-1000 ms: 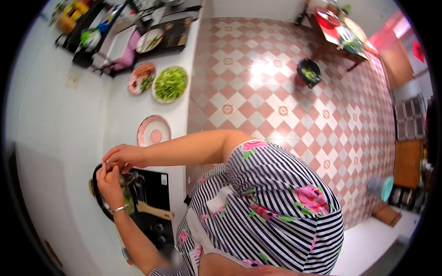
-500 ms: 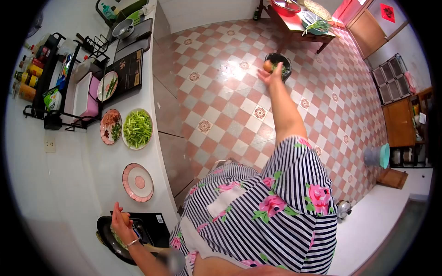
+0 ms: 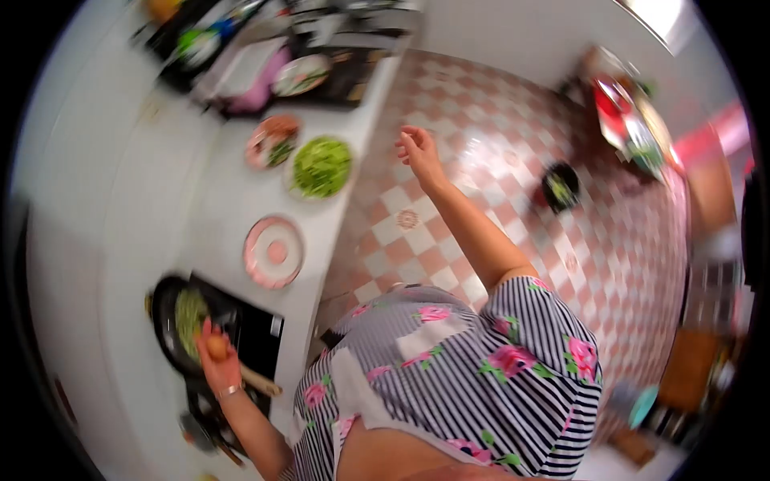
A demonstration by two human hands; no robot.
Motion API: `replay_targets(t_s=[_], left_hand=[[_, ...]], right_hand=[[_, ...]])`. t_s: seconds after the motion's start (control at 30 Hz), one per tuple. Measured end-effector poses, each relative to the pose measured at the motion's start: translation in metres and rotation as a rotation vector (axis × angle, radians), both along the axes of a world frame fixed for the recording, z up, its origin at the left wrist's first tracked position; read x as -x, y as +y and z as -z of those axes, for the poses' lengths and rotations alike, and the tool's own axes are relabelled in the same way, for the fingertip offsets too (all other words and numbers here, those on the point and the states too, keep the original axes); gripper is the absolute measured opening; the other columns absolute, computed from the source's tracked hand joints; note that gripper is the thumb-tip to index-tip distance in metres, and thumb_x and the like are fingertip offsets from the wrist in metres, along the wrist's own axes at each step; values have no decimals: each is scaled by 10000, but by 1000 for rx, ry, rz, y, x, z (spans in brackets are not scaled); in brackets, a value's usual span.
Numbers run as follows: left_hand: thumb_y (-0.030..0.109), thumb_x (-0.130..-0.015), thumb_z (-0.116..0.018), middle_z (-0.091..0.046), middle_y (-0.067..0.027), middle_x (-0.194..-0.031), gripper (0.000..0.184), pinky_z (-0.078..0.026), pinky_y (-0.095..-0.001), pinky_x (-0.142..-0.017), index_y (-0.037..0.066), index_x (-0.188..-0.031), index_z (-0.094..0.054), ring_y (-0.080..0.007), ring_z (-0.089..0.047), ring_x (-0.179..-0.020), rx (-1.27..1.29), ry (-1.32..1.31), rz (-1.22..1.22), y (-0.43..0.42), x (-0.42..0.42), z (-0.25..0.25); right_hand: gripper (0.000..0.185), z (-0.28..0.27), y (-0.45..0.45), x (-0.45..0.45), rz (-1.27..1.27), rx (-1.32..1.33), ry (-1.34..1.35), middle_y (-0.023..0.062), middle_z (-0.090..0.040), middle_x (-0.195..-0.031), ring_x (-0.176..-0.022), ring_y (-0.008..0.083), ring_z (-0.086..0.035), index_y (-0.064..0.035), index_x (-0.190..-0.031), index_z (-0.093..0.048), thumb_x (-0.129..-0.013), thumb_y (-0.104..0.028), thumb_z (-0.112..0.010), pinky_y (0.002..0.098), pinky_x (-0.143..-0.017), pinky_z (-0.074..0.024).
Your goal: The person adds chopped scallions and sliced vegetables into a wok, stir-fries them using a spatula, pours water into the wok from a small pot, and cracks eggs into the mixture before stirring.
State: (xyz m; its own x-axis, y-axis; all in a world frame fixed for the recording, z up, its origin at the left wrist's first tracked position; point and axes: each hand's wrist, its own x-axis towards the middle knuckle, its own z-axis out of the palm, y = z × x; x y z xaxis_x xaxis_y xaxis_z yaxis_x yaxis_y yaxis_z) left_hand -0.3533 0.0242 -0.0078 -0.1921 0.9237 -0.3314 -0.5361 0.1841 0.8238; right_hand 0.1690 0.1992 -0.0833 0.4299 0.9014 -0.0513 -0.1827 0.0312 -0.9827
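Note:
In my left hand (image 3: 219,370) is a brown egg (image 3: 216,346), with the fingers closed around it. That hand hovers over the near side of a black wok (image 3: 164,321), which holds shredded pale-green food (image 3: 189,317). The wok's wooden handle (image 3: 261,383) points toward my body. My right hand (image 3: 421,152) is raised beside the counter edge, fingers loosely bent and apart, nothing visible in it. Nearest to it is a plate of chopped green vegetable (image 3: 322,167).
A pink-rimmed plate (image 3: 274,252) and a plate with reddish and green pieces (image 3: 273,143) rest on the counter (image 3: 216,216). A black bin (image 3: 560,187) with green scraps stands on the tiled floor. Farther right is a table with a red basin (image 3: 611,98).
My right hand has left the bin, where a brown round thing showed beside it, and swung left toward the counter. My left hand has turned, showing the egg. The view has rotated and is blurred.

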Motion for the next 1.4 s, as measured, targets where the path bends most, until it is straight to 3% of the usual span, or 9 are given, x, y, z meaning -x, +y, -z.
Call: replay_targets(t_s=[0.13, 0.27, 0.33, 0.4, 0.63, 0.77, 1.0, 1.2, 1.4], left_hand=[[205, -907, -518, -576, -122, -1077, 423, -476, -296, -842, 9, -1277, -459, -232, -551, -995, -116, -274, -226, -44, 13, 6], [111, -875, -559, -571, -138, -1105, 357, -479, -322, -903, 2, -1208, -490, -255, -552, -1034, -172, -321, -495, -88, 5, 27], [114, -885, -562, -567, -133, -1106, 330, -512, -307, -864, 18, -1193, -494, -252, -568, -1028, -211, -362, -473, -103, -9, 10], [196, -922, -531, -555, -110, -1125, 307, -549, -250, -798, 32, -1181, -504, -216, -565, -1045, -174, -345, -520, -118, -9, 10], [256, -918, -550, -583, -88, -1087, 305, -559, -250, -751, 57, -1148, -529, -193, -583, -1012, -185, -484, -618, -180, 20, 14], [266, -914, -557, -586, -85, -1086, 308, -559, -248, -740, 61, -1144, -537, -184, -591, -993, -150, -496, -666, -194, 27, 25], [268, -912, -561, -589, -85, -1083, 317, -555, -249, -750, 65, -1155, -535, -179, -596, -980, -134, -508, -672, -204, 39, 34], [226, -915, -555, -587, -115, -1059, 294, -542, -248, -775, 42, -1142, -524, -207, -604, -955, -148, -486, -642, -198, 44, 29], [272, -921, -547, -591, -84, -1082, 309, -548, -246, -747, 71, -1155, -529, -176, -600, -971, -109, -471, -623, -189, 47, 34]], right_hand=[[276, -75, 8, 158, -604, -314, -130, 44, -606, -873, -756, 98, -561, -18, -1130, -531, -904, -176, -543, 232, -655, -471], [240, -104, -29, 276, -1154, -533, -484, 94, -615, -893, -789, 177, -590, -47, -1053, -605, -872, -203, -577, 299, -712, -479], [285, -130, -60, 298, -1210, -662, -772, 111, -597, -975, -884, 246, -601, -81, -1044, -620, -858, -295, -589, 355, -752, -483], [357, -105, -75, 340, -1155, -815, -1078, 106, -566, -1044, -991, 250, -557, -91, -1080, -601, -860, -371, -565, 378, -789, -479], [445, -89, -108, 406, -1144, -619, -1865, 101, -530, -1119, -1081, 255, -512, -128, -1195, -507, -827, -366, -590, 406, -830, -460], [529, -63, -86, 397, -1370, -461, -1913, 135, -593, -1058, -975, 293, -607, -149, -1350, -328, -871, -238, -534, 395, -802, -479], [374, -97, -86, 395, -1287, -634, -1638, 162, -616, -954, -873, 327, -622, -143, -1268, -455, -894, -149, -460, 422, -753, -496], [294, -74, -87, 433, -1144, -548, -1709, 152, -625, -928, -865, 334, -622, -133, -1169, -498, -876, -147, -472, 437, -754, -490], [294, -86, -100, 440, -1210, -540, -1659, 130, -643, -933, -898, 312, -621, -121, -1153, -509, -862, -154, -489, 441, -784, -485]])
